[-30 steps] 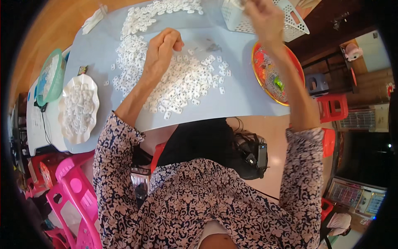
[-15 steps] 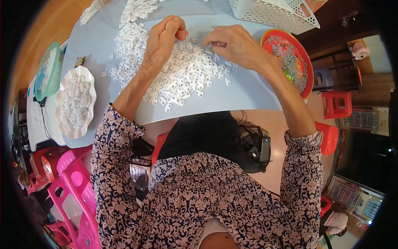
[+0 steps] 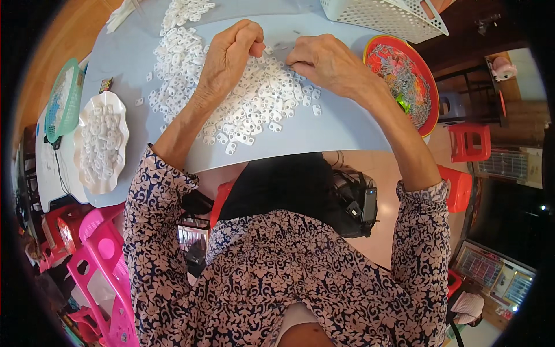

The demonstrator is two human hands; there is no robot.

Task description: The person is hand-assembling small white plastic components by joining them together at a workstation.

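Both hands were held close together over the heap of small white plastic pieces (image 3: 254, 98) on the pale blue table (image 3: 347, 130). The left hand (image 3: 228, 58) was curled, fingertips pinched, apparently on one piece (too small to confirm). The right hand (image 3: 326, 61) was likewise bunched at the heap's far edge. A white scalloped dish (image 3: 101, 141) of like pieces was kept at the left, a red bowl (image 3: 404, 81) at the right, each within reach.
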